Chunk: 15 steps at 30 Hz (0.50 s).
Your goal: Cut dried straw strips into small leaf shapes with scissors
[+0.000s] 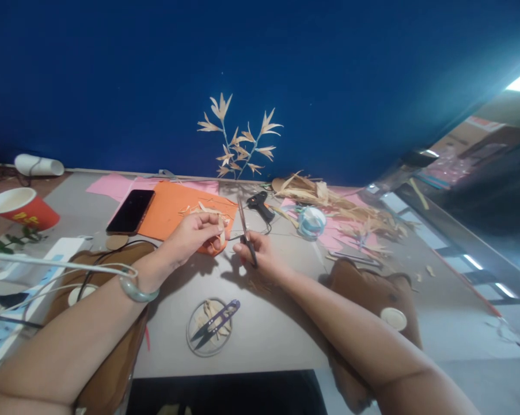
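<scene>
My left hand [203, 230] is closed, pinching a small pale strip of dried husk [221, 229] between thumb and fingers. Beside it, my right hand [256, 251] grips a pair of scissors [243, 222] by the handles, with the blades pointing up and away from me. Husk scraps lie on an orange sheet [162, 210] just behind my left hand. Nearer to me, purple thread snips [216, 324] rest across a round clear dish [189, 334] that has husk pieces in it.
Behind my hands stand branches with husk flowers [241, 138], a black glue gun [261, 206] and a tape roll [311, 222]. Dried husks [329, 199] are heaped at right. To the left are a phone [131, 212], a red paper cup [24, 208] and a power strip [48, 276] with cables.
</scene>
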Tool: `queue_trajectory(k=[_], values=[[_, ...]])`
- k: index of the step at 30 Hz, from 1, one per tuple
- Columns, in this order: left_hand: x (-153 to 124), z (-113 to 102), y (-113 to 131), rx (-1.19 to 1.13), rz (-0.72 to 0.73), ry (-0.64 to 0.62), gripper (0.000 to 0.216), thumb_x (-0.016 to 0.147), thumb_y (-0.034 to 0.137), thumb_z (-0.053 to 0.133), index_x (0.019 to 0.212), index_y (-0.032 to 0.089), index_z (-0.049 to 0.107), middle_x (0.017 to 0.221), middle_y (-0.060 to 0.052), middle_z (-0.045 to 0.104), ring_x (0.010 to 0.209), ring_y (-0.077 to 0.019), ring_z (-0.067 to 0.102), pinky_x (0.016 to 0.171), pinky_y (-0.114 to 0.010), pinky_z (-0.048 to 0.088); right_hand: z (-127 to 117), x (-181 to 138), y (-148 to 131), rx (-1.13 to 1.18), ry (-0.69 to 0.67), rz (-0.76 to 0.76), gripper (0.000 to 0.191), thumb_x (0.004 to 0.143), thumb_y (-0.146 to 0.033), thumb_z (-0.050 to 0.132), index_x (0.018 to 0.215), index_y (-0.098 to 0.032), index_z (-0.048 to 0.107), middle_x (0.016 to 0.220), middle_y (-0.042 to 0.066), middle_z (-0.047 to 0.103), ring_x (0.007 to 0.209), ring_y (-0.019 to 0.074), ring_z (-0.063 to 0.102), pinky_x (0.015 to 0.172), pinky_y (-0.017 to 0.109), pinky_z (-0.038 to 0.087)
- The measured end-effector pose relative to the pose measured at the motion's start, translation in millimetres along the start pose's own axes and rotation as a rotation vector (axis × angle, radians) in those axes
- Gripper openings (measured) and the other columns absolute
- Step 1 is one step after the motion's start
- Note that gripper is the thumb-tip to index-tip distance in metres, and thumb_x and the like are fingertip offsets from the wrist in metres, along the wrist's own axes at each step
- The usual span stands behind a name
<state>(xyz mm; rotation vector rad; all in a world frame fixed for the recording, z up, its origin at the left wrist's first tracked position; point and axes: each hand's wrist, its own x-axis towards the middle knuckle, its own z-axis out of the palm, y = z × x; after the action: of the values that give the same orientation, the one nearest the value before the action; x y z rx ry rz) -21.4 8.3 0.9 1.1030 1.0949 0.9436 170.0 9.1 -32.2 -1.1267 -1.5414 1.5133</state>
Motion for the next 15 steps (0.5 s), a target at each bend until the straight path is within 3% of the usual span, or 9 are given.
queue_trajectory(k=[4, 8, 11, 15], values=[[0.4, -0.4, -1.1, 0.031, -0.002, -0.027, 0.025, 0.069, 0.032, 0.071, 0.086, 0.015, 0.063, 0.061, 0.000, 0.062, 0.050, -0.0087, 0.056, 0.046, -0.018, 0.042, 0.6, 0.3, 1.2, 0.012, 0.048, -0.013, 0.044, 0.068, -0.054, 0.071, 0.069, -0.019, 0.044, 0.051, -0.005, 0.055, 0.043, 0.0079, 0.047, 0.043, 0.021, 0.033], [1.2, 0.3, -1.9, 0.044, 0.037, -0.003, 0.031, 0.069, 0.033, 0.071, 0.094, 0.014, 0.067, 0.055, 0.003, 0.054, 0.045, -0.0062, 0.046, 0.043, -0.017, 0.035, 1.8, -0.2, -0.2, 0.022, 0.060, -0.012, 0.044, 0.069, -0.053, 0.072, 0.068, -0.019, 0.043, 0.051, -0.005, 0.054, 0.043, 0.0079, 0.047, 0.043, 0.021, 0.034], [2.1, -0.2, -2.8, 0.090, 0.088, 0.014, 0.030, 0.073, 0.037, 0.068, 0.090, 0.013, 0.069, 0.049, 0.005, 0.045, 0.044, -0.0058, 0.038, 0.042, -0.018, 0.030, 1.7, -0.1, -0.1, 0.039, 0.077, -0.025, 0.041, 0.068, -0.050, 0.073, 0.070, -0.020, 0.045, 0.053, -0.005, 0.054, 0.045, 0.0082, 0.047, 0.044, 0.022, 0.036], [1.8, -0.2, -4.5, 0.270, 0.111, -0.058, 0.027, 0.075, 0.040, 0.065, 0.076, 0.014, 0.069, 0.048, 0.005, 0.043, 0.046, -0.0070, 0.035, 0.044, -0.020, 0.026, -0.6, 1.5, 2.7, 0.020, 0.180, -0.140, 0.037, 0.063, -0.042, 0.079, 0.074, -0.019, 0.051, 0.065, -0.002, 0.060, 0.057, 0.0107, 0.052, 0.055, 0.026, 0.043]])
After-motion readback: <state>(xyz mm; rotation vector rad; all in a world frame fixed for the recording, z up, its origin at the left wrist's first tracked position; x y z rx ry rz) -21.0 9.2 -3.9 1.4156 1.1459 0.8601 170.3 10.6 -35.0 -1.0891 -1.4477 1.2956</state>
